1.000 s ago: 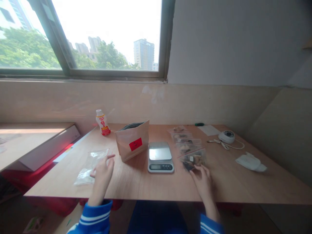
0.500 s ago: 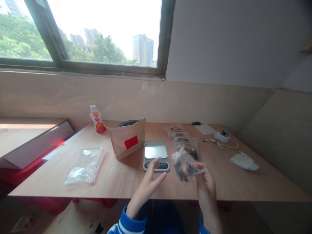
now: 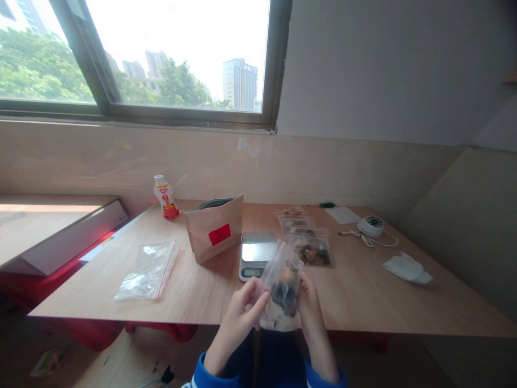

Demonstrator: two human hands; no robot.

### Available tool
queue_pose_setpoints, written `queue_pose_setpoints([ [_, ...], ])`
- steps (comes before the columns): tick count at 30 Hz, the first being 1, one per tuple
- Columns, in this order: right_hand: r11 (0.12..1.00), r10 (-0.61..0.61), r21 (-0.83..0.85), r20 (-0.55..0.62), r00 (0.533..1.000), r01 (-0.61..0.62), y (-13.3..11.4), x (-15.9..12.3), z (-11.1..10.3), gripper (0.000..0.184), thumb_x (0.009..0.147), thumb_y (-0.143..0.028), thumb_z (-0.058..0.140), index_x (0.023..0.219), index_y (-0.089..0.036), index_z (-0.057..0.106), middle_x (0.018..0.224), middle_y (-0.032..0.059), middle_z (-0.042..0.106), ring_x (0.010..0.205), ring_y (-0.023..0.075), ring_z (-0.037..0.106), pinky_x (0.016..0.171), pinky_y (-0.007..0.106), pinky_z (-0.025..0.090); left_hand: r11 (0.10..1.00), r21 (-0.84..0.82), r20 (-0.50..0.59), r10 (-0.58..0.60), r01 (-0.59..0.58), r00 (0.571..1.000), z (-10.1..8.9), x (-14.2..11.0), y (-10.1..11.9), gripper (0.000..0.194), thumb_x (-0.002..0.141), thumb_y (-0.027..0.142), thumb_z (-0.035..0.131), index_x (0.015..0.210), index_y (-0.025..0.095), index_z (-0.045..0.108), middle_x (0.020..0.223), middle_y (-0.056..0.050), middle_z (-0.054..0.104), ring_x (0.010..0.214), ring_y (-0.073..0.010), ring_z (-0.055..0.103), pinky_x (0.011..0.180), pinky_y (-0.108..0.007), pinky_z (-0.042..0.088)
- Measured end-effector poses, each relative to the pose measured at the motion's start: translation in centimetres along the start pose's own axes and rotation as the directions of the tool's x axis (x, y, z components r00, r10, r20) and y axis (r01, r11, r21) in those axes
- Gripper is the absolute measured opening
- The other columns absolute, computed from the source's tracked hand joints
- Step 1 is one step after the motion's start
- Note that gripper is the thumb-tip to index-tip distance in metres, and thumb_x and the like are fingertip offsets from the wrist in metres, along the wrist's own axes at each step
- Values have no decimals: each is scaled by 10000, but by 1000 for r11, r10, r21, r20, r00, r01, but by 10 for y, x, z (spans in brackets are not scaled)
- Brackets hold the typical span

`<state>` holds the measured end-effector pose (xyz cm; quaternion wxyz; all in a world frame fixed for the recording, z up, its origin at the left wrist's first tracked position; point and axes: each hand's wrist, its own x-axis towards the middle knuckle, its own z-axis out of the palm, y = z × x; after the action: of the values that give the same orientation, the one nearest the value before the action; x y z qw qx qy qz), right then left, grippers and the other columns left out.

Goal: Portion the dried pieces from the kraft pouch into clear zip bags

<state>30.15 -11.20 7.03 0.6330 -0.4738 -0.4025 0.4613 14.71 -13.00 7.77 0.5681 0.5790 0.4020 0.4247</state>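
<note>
So half a second ago only the right hand (image 3: 310, 302) had the zip bag of dried pieces (image 3: 285, 293), around 4 o'clock from the scale (image 3: 257, 248), while the left hand (image 3: 241, 312) was spread with nothing in it. Now both are on it: left thumb and fingers pinching near the red zip line, right pinching the opposite edge. Bag's at 2 o'clock from the left hand, about 10 from the right.
</note>
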Motion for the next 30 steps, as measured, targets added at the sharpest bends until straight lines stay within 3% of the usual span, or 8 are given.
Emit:
queue_pose_setpoints([
  [5, 959, -136, -267, -155, 978, 92, 12, 2, 2, 385, 736, -532, 614, 911, -189, 607, 868, 80, 679, 725, 218, 633, 636, 319, 513, 998, 38, -165, 64, -58, 984, 9, -3, 1, 236, 867, 426, 470, 810, 198, 445, 616, 59, 414, 493, -73, 434, 444, -178, 373],
  [7, 940, -146, -320, -57, 988, 120, 6, -5, 8, 320, 798, -487, 564, 907, -188, 596, 852, 63, 656, 738, 194, 617, 675, 304, 504, 987, 144, -237, 107, -74, 966, 12, -2, 3, 206, 868, 402, 474, 824, 203, 445, 641, 52, 447, 530, -85, 467, 491, -191, 390],
  [10, 957, -51, -266, 242, 969, 116, -7, -17, 20, 275, 861, -458, 497, 904, -196, 566, 828, 33, 623, 752, 167, 612, 685, 272, 501, 959, 270, -300, 170, -87, 939, 15, 0, 5, 153, 867, 356, 477, 854, 206, 446, 707, 21, 537, 619, -121, 555, 585, -230, 437],
  [13, 963, -8, -250, 334, 942, 97, -13, -24, 28, 255, 853, -437, 529, 950, -201, 534, 866, 25, 606, 774, 158, 619, 694, 260, 509, 941, 315, -259, 213, -126, 942, 15, 1, 4, 107, 880, 315, 438, 898, 210, 434, 815, -27, 596, 732, -162, 611, 667, -277, 475],
  [18, 954, -2, -292, 232, 973, 71, -10, -19, 23, 251, 819, -419, 580, 911, -187, 559, 823, 38, 646, 734, 176, 639, 664, 271, 522, 887, 417, -53, 239, -196, 970, 9, -2, 4, 172, 871, 303, 457, 1010, 202, 459, 927, -68, 598, 831, -188, 594, 755, -321, 476],
  [21, 957, -12, -280, 214, 977, 73, -10, -15, 16, 257, 826, -428, 569, 873, -177, 603, 781, 47, 670, 725, 195, 652, 659, 286, 527, 896, 393, -1, 225, -206, 974, 9, -4, 9, 221, 865, 327, 478, 1045, 199, 471, 963, -74, 590, 871, -193, 574, 799, -336, 465],
  [26, 964, -19, -252, 235, 972, 79, -17, -17, 15, 279, 836, -430, 559, 850, -166, 647, 789, 62, 688, 761, 213, 660, 687, 290, 518, 947, 262, -17, 197, -186, 980, 7, -5, 15, 213, 860, 347, 500, 1010, 197, 515, 990, -60, 599, 934, -188, 557, 865, -320, 429],
  [30, 952, -18, -284, 329, 944, 117, -28, -22, 19, 260, 858, -391, 536, 846, -168, 668, 764, 42, 680, 714, 182, 643, 666, 259, 502, 978, 169, -123, 144, -123, 982, 0, -2, 12, 253, 902, 384, 405, 818, 185, 537, 778, -16, 578, 767, -158, 549, 735, -270, 428],
])
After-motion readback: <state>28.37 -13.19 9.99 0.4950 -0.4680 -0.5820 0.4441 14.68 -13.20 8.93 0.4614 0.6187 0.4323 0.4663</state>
